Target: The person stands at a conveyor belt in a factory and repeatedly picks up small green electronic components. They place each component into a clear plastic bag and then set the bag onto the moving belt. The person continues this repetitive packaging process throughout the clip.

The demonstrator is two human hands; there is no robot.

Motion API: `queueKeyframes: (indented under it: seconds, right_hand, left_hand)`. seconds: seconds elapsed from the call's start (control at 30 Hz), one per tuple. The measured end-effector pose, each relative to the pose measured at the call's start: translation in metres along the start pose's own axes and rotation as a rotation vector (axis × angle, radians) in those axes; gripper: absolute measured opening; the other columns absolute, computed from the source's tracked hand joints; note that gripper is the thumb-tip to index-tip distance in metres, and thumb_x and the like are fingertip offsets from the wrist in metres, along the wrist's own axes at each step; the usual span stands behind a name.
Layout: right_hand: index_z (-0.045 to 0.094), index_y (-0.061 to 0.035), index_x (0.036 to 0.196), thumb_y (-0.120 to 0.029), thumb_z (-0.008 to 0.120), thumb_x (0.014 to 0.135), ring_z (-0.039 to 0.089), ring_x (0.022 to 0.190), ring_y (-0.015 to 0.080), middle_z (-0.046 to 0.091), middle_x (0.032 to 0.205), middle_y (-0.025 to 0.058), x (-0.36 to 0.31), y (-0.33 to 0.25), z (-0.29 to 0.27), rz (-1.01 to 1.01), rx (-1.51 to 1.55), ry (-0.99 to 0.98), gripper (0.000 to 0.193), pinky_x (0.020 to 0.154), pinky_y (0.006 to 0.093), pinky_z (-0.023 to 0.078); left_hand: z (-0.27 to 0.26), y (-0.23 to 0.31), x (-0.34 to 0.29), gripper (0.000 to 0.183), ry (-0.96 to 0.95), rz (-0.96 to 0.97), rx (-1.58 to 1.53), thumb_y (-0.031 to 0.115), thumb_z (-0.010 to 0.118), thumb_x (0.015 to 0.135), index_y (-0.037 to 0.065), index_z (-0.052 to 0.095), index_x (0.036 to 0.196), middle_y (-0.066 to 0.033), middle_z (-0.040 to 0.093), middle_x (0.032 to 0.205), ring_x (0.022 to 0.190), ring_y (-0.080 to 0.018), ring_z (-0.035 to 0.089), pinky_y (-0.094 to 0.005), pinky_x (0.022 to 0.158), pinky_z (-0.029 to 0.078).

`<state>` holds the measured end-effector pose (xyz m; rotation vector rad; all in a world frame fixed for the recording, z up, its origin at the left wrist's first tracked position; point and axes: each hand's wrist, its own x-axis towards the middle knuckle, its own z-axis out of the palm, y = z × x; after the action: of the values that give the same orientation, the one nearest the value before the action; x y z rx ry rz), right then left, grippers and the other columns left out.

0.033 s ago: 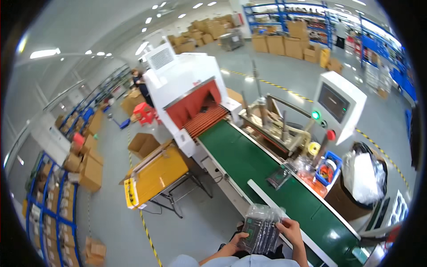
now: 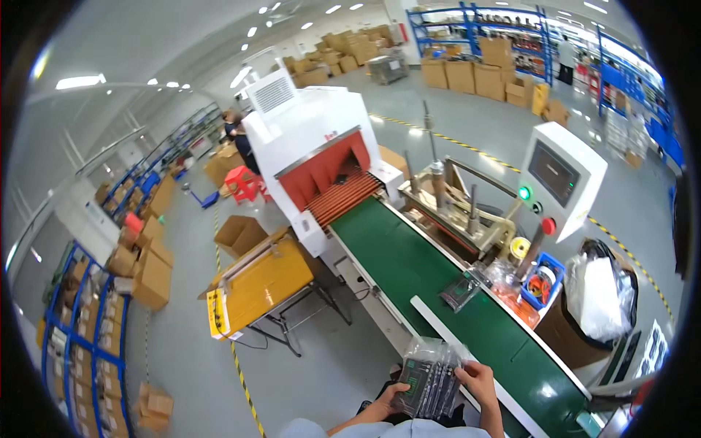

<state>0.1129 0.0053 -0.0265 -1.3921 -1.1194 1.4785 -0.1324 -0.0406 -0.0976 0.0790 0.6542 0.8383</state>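
In front of my body I hold a row of dark flat packs in clear plastic bags (image 2: 431, 383), loose film standing up along their far edge. The near left side is gripped by my left hand (image 2: 389, 400), its thumb lying across the front pack. My right hand (image 2: 478, 383) pinches the plastic at the upper right corner. Just beyond runs a green conveyor belt (image 2: 409, 252) with a white rail (image 2: 438, 321) along it. Another dark bagged pack (image 2: 461, 290) lies on the belt near its far edge.
The belt leads to a white tunnel machine (image 2: 314, 131) with red curtain strips. A control box (image 2: 558, 175) stands at the right, near a blue basket (image 2: 544, 281) and a lined waste bin (image 2: 584, 321). A yellow-topped table (image 2: 266, 281) is at the left. A person (image 2: 241, 139) stands farther back.
The whole view has shifted slightly, so the surroundings sit a little farther right. Both hands keep the same hold on the bagged packs.
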Motion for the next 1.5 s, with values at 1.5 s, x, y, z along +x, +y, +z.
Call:
queueKeyframes:
  seconds: [1.5]
  right_hand:
    - [0.063, -0.0017, 0.084, -0.024, 0.058, 0.08, 0.057, 0.065, 0.0251, 0.06, 0.072, 0.0142, 0.209, 0.116, -0.087, 0.042, -0.359, 1.058, 0.023, 0.061, 0.0341, 0.044]
  left_hand:
    - [-0.011, 0.059, -0.019, 0.055, -0.039, 0.401, -0.242, 0.022, 0.059, 0.062, -0.001, 0.05, 0.112, -0.0172, 0.058, 0.104, 0.092, -0.0325, 0.058, -0.0448, 0.082, 0.047]
